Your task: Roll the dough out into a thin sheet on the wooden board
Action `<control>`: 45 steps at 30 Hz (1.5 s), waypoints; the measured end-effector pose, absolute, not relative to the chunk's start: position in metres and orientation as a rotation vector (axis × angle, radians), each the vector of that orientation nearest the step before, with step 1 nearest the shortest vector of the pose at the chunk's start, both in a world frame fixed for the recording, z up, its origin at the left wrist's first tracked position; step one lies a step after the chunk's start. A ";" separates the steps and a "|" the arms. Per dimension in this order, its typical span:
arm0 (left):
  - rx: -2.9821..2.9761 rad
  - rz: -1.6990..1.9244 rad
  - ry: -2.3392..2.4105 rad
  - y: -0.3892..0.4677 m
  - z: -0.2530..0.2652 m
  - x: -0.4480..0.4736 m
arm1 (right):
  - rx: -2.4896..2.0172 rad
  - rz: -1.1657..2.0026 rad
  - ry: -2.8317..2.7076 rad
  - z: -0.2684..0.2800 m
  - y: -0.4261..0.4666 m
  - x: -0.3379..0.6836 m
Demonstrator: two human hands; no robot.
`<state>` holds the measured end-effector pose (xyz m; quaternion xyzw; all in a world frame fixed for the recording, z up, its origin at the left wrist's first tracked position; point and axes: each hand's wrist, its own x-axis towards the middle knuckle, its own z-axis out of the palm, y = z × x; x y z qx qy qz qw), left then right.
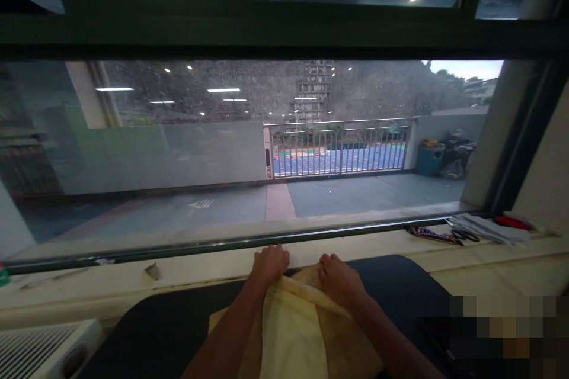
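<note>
A pale cream cloth (293,337) lies in front of me, its far edge folded into a band. Beneath it, a tan-brown sheet (347,340) spreads out on both sides; I cannot tell whether it is cloth or paper. My left hand (270,265) is closed at the far left corner of the cream cloth, knuckles up near the windowsill. At the far right of the folded edge, my right hand (340,281) has its fingers curled on the material. The fingertips of both hands are partly hidden. Under the material is a black rounded tabletop (395,284).
A windowsill (213,272) runs behind the table below a large window. On its right lie a Snickers wrapper (433,235), black scissors (466,236), papers (489,230) and a red item (511,222). A small crumpled scrap (153,271) sits left. A white vented unit (42,346) stands lower left.
</note>
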<state>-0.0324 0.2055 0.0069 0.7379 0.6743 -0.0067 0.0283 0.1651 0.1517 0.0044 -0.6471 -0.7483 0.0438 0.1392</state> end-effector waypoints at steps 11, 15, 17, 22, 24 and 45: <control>2.016 0.096 2.214 0.230 -0.002 -0.029 | -1.851 -0.031 -2.115 0.041 0.132 0.156; 1.977 0.117 2.221 0.230 -0.007 -0.032 | -1.792 -0.120 -2.201 0.053 0.099 0.141; 1.978 0.132 2.213 0.229 -0.008 -0.032 | -1.835 -0.110 -2.233 0.050 0.089 0.136; 2.001 0.155 2.189 0.227 -0.006 -0.033 | -1.796 -0.128 -2.235 0.036 0.085 0.137; 2.039 0.159 2.159 0.223 -0.004 -0.036 | -1.799 -0.106 -2.249 0.029 0.086 0.142; 2.342 0.472 1.994 0.088 -0.007 -0.088 | -1.614 -0.117 -2.215 -0.006 0.048 0.148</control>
